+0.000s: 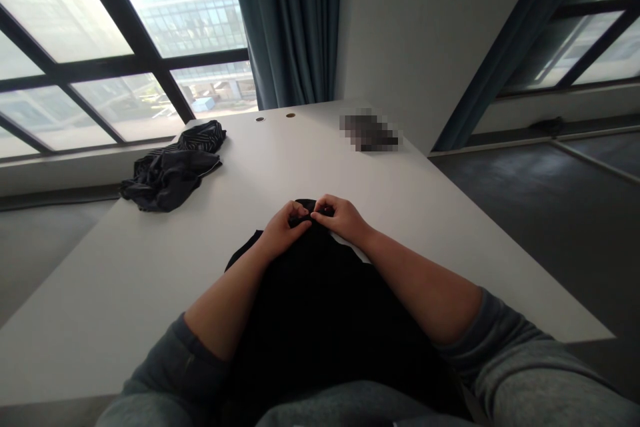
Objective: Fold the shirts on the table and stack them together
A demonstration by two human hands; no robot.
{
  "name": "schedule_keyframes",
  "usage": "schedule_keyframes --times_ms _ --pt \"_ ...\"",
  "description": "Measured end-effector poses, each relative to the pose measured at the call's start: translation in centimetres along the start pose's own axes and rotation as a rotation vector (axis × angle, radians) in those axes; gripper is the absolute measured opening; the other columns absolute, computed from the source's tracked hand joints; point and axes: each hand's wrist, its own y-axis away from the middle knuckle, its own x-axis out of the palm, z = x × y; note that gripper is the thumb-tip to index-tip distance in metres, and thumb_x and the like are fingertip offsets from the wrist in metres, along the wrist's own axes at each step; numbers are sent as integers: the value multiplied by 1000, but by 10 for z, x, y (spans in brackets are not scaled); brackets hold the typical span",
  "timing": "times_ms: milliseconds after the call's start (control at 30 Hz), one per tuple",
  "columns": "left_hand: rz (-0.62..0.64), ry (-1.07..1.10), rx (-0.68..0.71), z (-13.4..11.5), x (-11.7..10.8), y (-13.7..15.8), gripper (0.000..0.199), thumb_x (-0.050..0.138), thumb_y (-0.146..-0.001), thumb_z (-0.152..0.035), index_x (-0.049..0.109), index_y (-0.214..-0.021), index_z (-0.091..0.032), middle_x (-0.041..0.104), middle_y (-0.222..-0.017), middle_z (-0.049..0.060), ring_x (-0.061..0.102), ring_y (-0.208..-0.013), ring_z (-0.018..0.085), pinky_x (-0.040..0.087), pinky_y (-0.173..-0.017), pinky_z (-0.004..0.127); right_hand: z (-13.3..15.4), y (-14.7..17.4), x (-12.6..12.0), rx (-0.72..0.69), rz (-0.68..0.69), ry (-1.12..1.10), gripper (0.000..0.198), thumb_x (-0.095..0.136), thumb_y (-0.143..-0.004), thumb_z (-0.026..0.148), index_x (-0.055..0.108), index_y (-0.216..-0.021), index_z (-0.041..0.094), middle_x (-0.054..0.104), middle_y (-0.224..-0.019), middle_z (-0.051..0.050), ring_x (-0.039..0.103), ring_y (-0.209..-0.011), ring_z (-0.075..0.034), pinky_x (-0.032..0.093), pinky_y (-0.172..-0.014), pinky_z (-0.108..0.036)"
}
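Note:
A black garment (315, 307) lies over the near part of the table and reaches down toward my body. At its far end, where the cloth narrows like a collar or neckband, both hands meet. My left hand (286, 230) pinches the edge from the left with thumb and bent fingers. From the other side my right hand (343, 217) pinches the same edge, its fingertips almost touching the left ones. Exactly what sits between the fingertips is too small to make out. Folds of the garment hide its full shape.
A white table (280, 160) carries a crumpled dark garment with a striped part (175, 170) at the left edge. A pixelated dark item (371, 132) lies at the far right. Two round cable holes are near the back edge. Behind stand windows and a blue curtain (295, 27).

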Motion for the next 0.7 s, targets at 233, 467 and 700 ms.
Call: schedule_keyframes --times_ms 233,467,700 --pt "59 -266 165 -8 -7 0 13 65 -94 -28 67 -107 -24 74 -110 5 68 -104 23 51 -99 41 -4 -2 4 55 -70 -126 21 75 -83 42 68 -84 22 70 -79 0 64 -75 -18 48 -71 -31" --pt "5 -424 290 -4 -6 -1 11 59 -100 -25 70 -99 -24 75 -113 7 68 -110 23 48 -103 41 -10 -4 6 104 -108 -266 26 75 -83 46 68 -92 22 73 -82 -1 67 -77 -19 50 -69 -30" --pt "81 -352 255 -8 -7 -1 6 61 -95 -25 67 -97 -24 76 -107 5 69 -105 23 48 -104 43 -12 -4 6 73 -57 -238 21 71 -88 42 67 -95 23 72 -84 -1 67 -79 -19 51 -73 -33"
